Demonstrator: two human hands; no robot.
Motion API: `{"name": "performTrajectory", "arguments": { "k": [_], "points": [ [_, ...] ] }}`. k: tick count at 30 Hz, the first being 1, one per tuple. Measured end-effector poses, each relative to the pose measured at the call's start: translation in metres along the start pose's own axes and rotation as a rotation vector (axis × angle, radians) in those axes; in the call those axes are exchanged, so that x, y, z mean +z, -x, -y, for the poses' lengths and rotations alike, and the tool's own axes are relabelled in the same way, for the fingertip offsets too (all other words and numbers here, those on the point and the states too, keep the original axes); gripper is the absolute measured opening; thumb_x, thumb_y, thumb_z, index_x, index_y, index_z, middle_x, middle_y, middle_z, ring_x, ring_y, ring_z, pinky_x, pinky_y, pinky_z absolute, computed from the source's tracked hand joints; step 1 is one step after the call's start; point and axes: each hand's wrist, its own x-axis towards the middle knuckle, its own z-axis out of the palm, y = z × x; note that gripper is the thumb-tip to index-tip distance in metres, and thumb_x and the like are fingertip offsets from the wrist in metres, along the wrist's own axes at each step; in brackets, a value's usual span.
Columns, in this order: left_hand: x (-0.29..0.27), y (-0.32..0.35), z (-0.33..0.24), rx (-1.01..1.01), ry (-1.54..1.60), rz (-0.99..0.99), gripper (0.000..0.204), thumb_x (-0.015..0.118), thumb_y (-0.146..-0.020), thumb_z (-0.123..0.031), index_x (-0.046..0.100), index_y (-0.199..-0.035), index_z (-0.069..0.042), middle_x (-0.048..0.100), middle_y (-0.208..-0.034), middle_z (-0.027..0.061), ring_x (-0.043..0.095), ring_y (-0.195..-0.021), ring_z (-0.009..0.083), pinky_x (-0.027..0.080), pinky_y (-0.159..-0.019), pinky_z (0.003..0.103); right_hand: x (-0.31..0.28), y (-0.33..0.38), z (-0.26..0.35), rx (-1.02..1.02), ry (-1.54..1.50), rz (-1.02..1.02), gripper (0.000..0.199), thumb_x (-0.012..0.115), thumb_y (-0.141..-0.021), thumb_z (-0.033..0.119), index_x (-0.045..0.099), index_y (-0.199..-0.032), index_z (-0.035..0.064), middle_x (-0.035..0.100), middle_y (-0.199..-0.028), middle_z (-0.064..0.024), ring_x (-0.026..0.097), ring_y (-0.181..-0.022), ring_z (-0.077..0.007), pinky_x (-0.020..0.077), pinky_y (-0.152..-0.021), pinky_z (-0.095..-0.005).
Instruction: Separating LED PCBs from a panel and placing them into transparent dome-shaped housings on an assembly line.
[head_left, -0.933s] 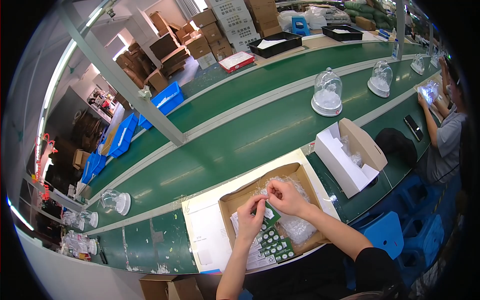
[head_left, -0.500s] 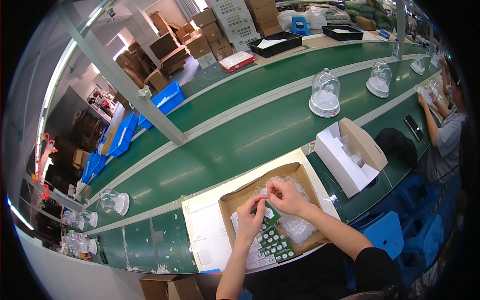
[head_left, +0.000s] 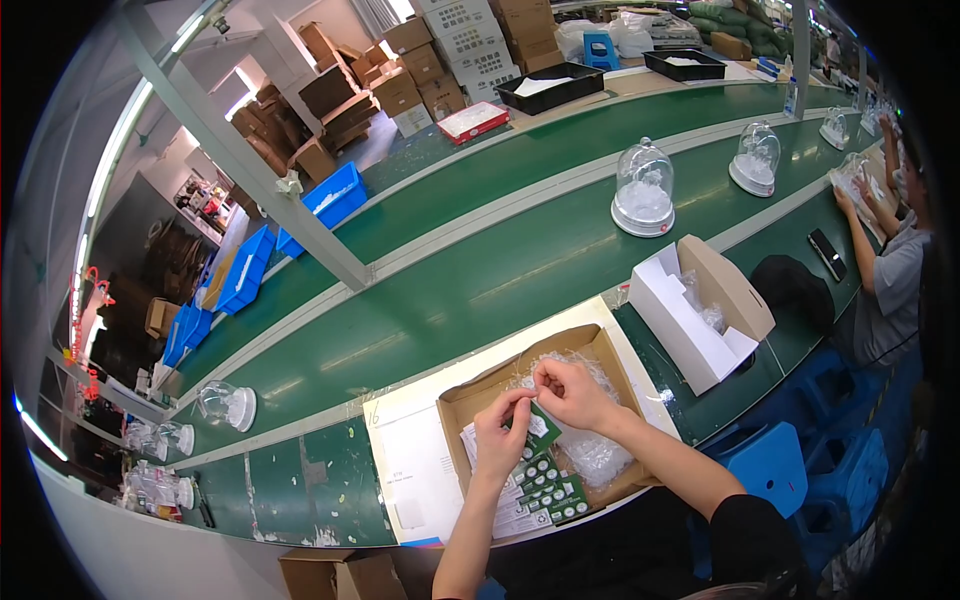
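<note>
My left hand (head_left: 499,436) and my right hand (head_left: 572,393) meet over a shallow brown cardboard box (head_left: 475,396) at the near edge of the bench. Together they pinch a small green card (head_left: 541,428) in a clear wrapper. Below the hands lies a row of several green cards (head_left: 548,484) on white sheets. Crumpled clear plastic bags (head_left: 592,453) fill the right part of the box, partly under my right forearm.
A green conveyor belt (head_left: 420,300) carries clear domes on white bases (head_left: 643,190). An open white carton (head_left: 693,310) stands to the right. A person (head_left: 890,270) works at the far right beside a black phone (head_left: 827,254). Blue bins and stacked cardboard boxes lie beyond.
The clear domes have ridden left along the belt. My hands stay over the box, fingers working the small green card.
</note>
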Motion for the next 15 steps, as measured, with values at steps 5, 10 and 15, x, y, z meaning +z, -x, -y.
{"name": "performTrajectory", "arguments": {
  "k": [5,10,15],
  "points": [
    [-0.0001,-0.0002,-0.0009,-0.005,0.002,0.001,0.013,0.057,-0.094,-0.003,0.066,-0.102,0.002,0.061,-0.078,-0.0037,0.048,-0.065,-0.0003,0.036,-0.055,0.015,0.0002,0.0,-0.0006,0.004,-0.002,0.002,0.011,0.062,-0.081,0.008,0.055,-0.08,-0.0001,0.058,-0.064,-0.0069,0.057,-0.057,-0.0123,0.0465,-0.054,-0.0269],
    [-0.0006,0.0,0.0004,-0.008,0.003,0.008,0.013,0.057,-0.094,-0.003,0.066,-0.102,0.002,0.061,-0.078,-0.0032,0.048,-0.065,-0.0002,0.037,-0.055,0.015,-0.0001,0.0001,-0.0015,0.011,0.006,0.005,0.011,0.062,-0.08,0.009,0.055,-0.08,0.0,0.059,-0.064,-0.0071,0.057,-0.057,-0.0124,0.0466,-0.054,-0.0271],
    [-0.0015,-0.0002,-0.0002,-0.014,0.001,0.018,0.013,0.057,-0.094,-0.003,0.066,-0.103,0.002,0.063,-0.08,-0.002,0.051,-0.066,0.0004,0.039,-0.057,0.016,-0.0008,-0.0003,-0.0005,0.013,0.012,0.01,0.011,0.062,-0.08,0.009,0.055,-0.08,-0.0001,0.059,-0.064,-0.0073,0.057,-0.057,-0.0127,0.0467,-0.054,-0.0272]
  ]
}}
